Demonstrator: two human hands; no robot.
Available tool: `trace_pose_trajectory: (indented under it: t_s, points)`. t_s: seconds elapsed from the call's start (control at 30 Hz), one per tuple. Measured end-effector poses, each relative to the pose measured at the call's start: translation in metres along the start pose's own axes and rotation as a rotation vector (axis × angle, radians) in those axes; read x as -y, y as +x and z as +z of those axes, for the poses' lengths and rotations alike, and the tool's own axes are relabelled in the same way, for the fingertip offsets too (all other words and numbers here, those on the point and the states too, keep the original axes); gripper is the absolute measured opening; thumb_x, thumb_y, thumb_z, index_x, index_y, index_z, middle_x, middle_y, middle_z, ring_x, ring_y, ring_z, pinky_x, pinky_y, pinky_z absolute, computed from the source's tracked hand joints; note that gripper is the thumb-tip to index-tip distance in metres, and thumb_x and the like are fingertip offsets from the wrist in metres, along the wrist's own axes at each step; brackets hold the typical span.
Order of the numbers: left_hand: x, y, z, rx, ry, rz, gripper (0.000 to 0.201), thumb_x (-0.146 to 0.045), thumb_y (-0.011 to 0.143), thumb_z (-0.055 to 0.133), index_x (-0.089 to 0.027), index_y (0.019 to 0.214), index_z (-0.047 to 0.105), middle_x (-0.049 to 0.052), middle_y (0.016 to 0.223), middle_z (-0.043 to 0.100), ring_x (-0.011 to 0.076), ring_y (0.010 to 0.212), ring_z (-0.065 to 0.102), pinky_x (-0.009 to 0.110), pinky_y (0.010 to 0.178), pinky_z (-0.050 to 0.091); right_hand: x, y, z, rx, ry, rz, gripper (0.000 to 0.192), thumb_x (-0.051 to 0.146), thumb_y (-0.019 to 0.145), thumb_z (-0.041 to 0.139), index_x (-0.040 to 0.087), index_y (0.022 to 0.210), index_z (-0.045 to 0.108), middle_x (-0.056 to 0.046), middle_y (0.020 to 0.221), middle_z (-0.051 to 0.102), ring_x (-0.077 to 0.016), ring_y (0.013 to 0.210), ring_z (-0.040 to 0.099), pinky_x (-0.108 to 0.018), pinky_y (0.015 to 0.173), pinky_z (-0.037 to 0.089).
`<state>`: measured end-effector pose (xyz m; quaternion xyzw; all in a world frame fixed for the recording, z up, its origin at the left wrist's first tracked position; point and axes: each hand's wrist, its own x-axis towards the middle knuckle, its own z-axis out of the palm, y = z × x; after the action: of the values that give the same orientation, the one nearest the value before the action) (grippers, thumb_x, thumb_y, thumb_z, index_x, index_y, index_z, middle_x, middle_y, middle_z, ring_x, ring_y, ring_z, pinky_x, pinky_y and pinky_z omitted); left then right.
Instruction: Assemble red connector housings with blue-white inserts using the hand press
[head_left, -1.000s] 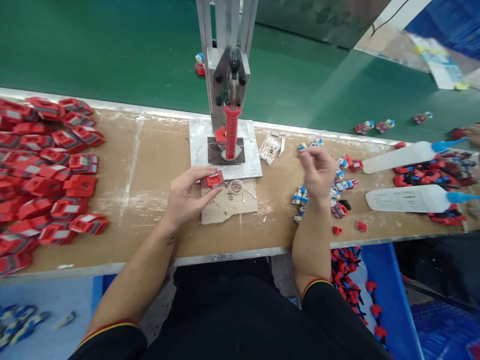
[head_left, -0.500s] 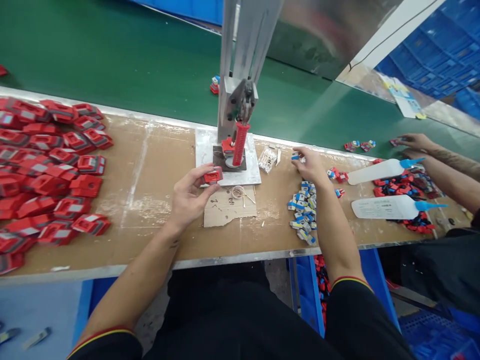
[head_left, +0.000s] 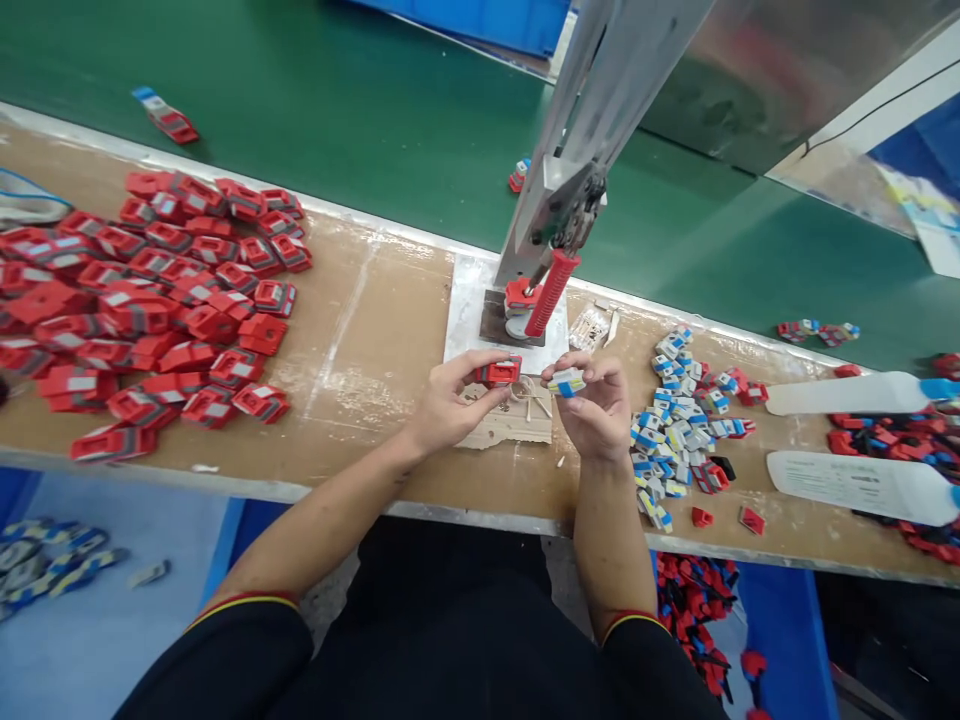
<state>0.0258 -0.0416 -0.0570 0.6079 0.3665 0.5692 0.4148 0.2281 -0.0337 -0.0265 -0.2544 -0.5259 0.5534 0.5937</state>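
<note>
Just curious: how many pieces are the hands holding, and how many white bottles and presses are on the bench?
Red part, in left hand: 1
White-and-blue part, in right hand: 1
White bottles: 2
Press: 1
Total: 5

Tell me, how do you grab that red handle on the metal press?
Wrap a hand around the ribbed red handle near its middle, coming from the near side. It is a long round bar leaning up to the right, its ribs stop slipping, and the metal press blocks the far side.
</note>
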Motion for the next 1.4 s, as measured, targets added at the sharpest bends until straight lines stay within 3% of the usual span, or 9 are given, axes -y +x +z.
trace_pose_trajectory:
  t_s: [0.17,0.33,0.43,0.57,0.83,1.0,1.13,1.4]
  points:
    - [-0.002,0.0,-0.002,0.023,0.048,0.034,0.035,-0.024,0.092,0.075,-0.017,0.126,0.073,0.012,0.119,0.081,0.022,0.103,0.08,0.033,0.092,0.069,-0.006,-0.006,-0.005,0.018,-0.131,-0.087,0.027,0.033,0.084,0.088,0.031,0.097,0.065,0.002,0.105,0.071,-0.0192,0.092,0.078,-0.038,0.082,0.067]
    - [-0.001,-0.003,-0.003,0.05,0.094,0.077,0.038,-0.02,0.093,0.073,-0.017,0.13,0.07,0.012,0.12,0.08,0.0219,0.104,0.081,0.032,0.094,0.069,-0.008,-0.012,-0.002,-0.006,-0.289,-0.194,0.049,0.033,0.089,0.084,0.038,0.132,0.061,0.001,0.103,0.076,-0.0206,0.101,0.078,-0.04,0.091,0.066]
    - [0.001,-0.004,-0.002,0.032,0.098,0.08,0.044,-0.024,0.092,0.077,-0.017,0.134,0.066,0.012,0.121,0.08,0.0218,0.102,0.082,0.032,0.094,0.069,-0.007,-0.015,0.0,-0.014,-0.319,-0.237,0.04,0.024,0.09,0.082,0.034,0.125,0.066,-0.001,0.108,0.078,-0.0215,0.112,0.077,-0.042,0.1,0.064]
    - [-0.002,-0.002,-0.002,0.03,0.174,0.143,0.038,-0.026,0.092,0.079,-0.016,0.127,0.069,0.011,0.115,0.082,0.0198,0.097,0.082,0.029,0.09,0.069,-0.004,-0.019,0.005,-0.021,-0.389,-0.243,0.027,0.015,0.09,0.079,0.031,0.11,0.071,-0.004,0.119,0.075,-0.0223,0.117,0.075,-0.04,0.097,0.066]
    - [-0.008,0.0,-0.003,0.016,0.279,0.251,0.036,-0.026,0.092,0.081,-0.018,0.125,0.072,0.01,0.115,0.083,0.0199,0.1,0.082,0.03,0.093,0.068,-0.004,-0.019,0.009,-0.01,-0.432,-0.323,0.024,0.021,0.096,0.074,0.033,0.117,0.069,-0.004,0.115,0.077,-0.0218,0.115,0.076,-0.045,0.102,0.066]
    - [-0.009,0.0,-0.004,0.001,0.304,0.289,0.037,-0.022,0.09,0.082,-0.018,0.125,0.072,0.01,0.113,0.084,0.0187,0.098,0.083,0.027,0.091,0.068,-0.006,-0.021,0.011,-0.036,-0.51,-0.321,0.027,0.017,0.097,0.071,0.034,0.119,0.069,-0.005,0.121,0.075,-0.0209,0.113,0.076,-0.04,0.093,0.067]
    - [-0.01,0.0,-0.003,0.001,0.322,0.281,0.037,-0.02,0.089,0.083,-0.017,0.125,0.073,0.009,0.113,0.084,0.0188,0.097,0.083,0.027,0.09,0.068,-0.011,-0.023,0.011,-0.051,-0.624,-0.355,0.037,0.013,0.095,0.072,0.034,0.126,0.069,-0.006,0.118,0.074,-0.0207,0.111,0.074,-0.04,0.095,0.066]
    - [-0.009,-0.001,-0.002,0.0,0.377,0.346,0.042,-0.011,0.089,0.077,-0.02,0.13,0.072,0.009,0.115,0.084,0.0174,0.095,0.083,0.026,0.089,0.069,-0.007,-0.018,0.018,0.036,-0.89,-0.474,0.041,0.009,0.091,0.075,0.034,0.124,0.072,-0.004,0.107,0.077,-0.0219,0.1,0.076,-0.04,0.085,0.067]
